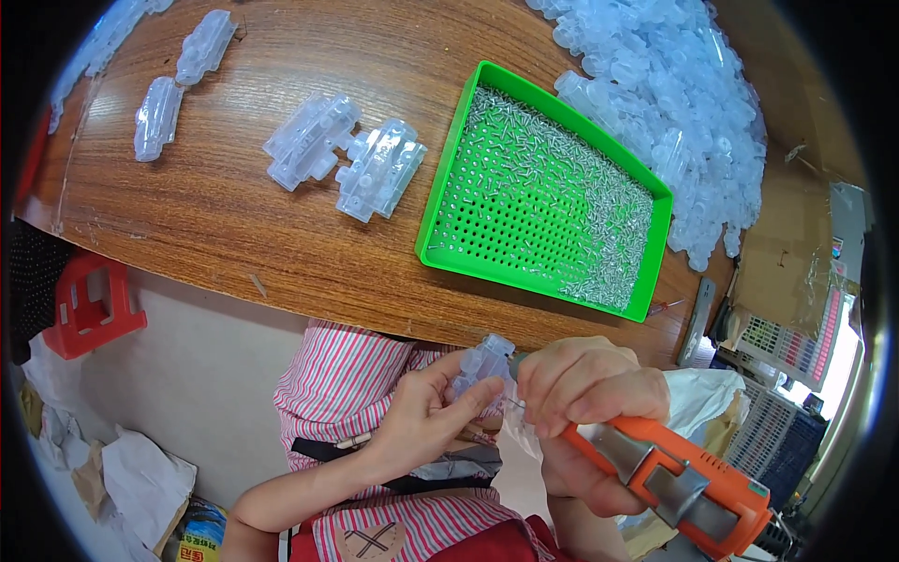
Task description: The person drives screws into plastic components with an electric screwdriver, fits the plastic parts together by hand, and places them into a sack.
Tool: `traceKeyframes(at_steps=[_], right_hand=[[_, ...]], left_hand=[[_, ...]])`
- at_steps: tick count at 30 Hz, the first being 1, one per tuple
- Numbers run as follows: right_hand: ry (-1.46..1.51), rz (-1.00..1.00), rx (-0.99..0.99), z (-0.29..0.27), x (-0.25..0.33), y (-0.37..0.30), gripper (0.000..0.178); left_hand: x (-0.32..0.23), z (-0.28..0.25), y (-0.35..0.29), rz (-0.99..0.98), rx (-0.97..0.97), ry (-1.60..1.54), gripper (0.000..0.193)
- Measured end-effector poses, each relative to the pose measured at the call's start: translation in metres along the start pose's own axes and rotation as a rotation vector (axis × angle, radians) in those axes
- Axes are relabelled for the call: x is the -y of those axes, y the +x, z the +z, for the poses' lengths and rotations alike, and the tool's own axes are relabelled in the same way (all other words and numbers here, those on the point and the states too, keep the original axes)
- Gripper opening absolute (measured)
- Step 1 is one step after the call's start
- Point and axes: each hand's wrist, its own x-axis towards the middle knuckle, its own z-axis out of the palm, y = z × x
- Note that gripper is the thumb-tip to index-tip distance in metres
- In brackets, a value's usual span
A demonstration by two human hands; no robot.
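Between the thumb and fingers of my left hand (426, 412) is a clear plastic housing (485, 363), held just off the table's front edge. My right hand (585, 393) wraps round an orange electric screwdriver (688, 482), its tip pointing left at the housing's side. Whether the tip touches a screw is hidden by my fingers. Beyond my hands stands a green perforated tray (543, 292) with many small silver screws (613, 211), thickest along its right side. Two clear plastic housings (379, 170) lie side by side left of the tray.
A large heap of clear plastic parts (674, 103) covers the table's back right. More clear housings (159, 117) lie at the far left of the wooden table (234, 225). A red plastic stool (94, 304) and crumpled paper (145, 487) are on the floor at left.
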Motion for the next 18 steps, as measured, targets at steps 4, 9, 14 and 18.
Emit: traceKeyframes(at_steps=[4,9,14,18], right_hand=[[-0.026,0.060,-0.069,0.005,0.006,0.000,0.067],[0.137,0.269,-0.260,0.010,0.022,0.007,0.063],[0.037,-0.074,-0.362,-0.019,0.021,0.049,0.086],[-0.100,-0.026,-0.432,-0.050,0.021,0.075,0.070]], left_hand=[[0.007,-0.002,0.002,0.031,-0.004,0.044,0.025],[0.006,-0.002,0.004,0.003,0.020,0.053,0.026],[-0.015,-0.007,0.001,-0.212,0.152,-0.106,0.038],[-0.037,-0.005,-0.006,-0.259,0.282,-0.200,0.045]])
